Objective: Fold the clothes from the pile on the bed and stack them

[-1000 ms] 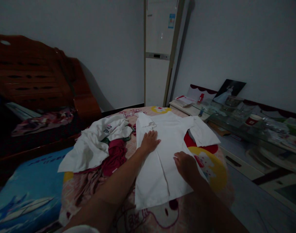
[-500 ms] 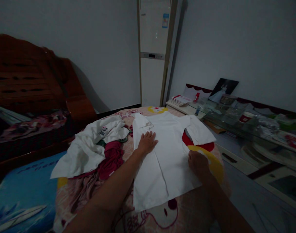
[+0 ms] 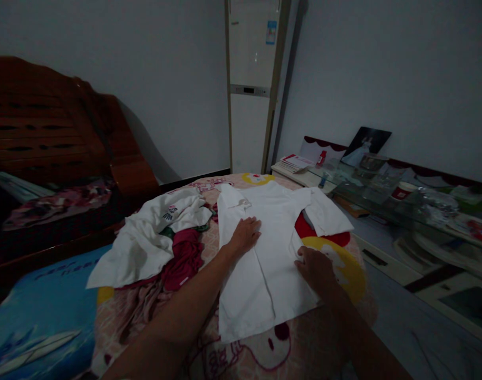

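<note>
A white short-sleeved shirt (image 3: 278,221) lies spread on the round table, its hem towards me and its left side folded inward. My left hand (image 3: 246,235) rests flat on the folded part, fingers stretched out. At the shirt's right edge, my right hand (image 3: 315,268) has its fingers closed on the fabric. A crumpled white top (image 3: 146,240) with a small dark print lies to the left, over a dark red garment (image 3: 186,253) and a brownish-pink one. Just right of the shirt, a folded white garment (image 3: 328,214) sits on something red.
The table wears a pink patterned cloth (image 3: 264,348). A carved wooden bench (image 3: 132,169) and a blue printed cushion (image 3: 51,311) are on the left. Along the right wall, a glass-topped cabinet (image 3: 373,200) carries a paper cup (image 3: 404,190) and clutter. A tall white air conditioner (image 3: 249,126) stands behind.
My right hand went outward to the shirt's right edge, closed on it, then came back slightly inward with the fabric. My left hand stays flat, shifted a little. The view has turned slightly.
</note>
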Demonstrator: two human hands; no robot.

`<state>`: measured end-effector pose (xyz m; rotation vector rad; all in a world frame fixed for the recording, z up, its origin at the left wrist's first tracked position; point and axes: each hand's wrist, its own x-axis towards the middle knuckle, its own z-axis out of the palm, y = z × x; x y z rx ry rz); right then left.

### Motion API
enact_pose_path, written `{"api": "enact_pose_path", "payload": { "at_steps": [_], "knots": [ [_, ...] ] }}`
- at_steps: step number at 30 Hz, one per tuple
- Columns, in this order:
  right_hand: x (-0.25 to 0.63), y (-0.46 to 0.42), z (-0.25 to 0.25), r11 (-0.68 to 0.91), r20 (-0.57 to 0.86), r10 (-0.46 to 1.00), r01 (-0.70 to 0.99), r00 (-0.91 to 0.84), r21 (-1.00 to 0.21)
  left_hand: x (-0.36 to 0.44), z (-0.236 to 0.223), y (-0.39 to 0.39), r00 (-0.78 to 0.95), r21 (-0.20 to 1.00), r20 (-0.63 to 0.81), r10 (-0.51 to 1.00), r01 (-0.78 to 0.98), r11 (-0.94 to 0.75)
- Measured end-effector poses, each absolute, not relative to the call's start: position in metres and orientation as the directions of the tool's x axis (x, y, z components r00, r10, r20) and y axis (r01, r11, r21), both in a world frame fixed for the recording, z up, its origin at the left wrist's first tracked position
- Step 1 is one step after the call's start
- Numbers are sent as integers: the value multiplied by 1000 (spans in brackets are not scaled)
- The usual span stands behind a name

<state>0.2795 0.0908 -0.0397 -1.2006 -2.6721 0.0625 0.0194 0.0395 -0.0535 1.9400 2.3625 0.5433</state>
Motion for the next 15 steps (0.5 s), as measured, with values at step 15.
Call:
{"api": "enact_pose_path", "payload": {
  "at_steps": [15],
  "knots": [
    [295, 125, -32, 493, 109, 791, 522, -602, -696, 98, -53, 49, 212, 614, 270, 939, 713, -338]
  ]
}}
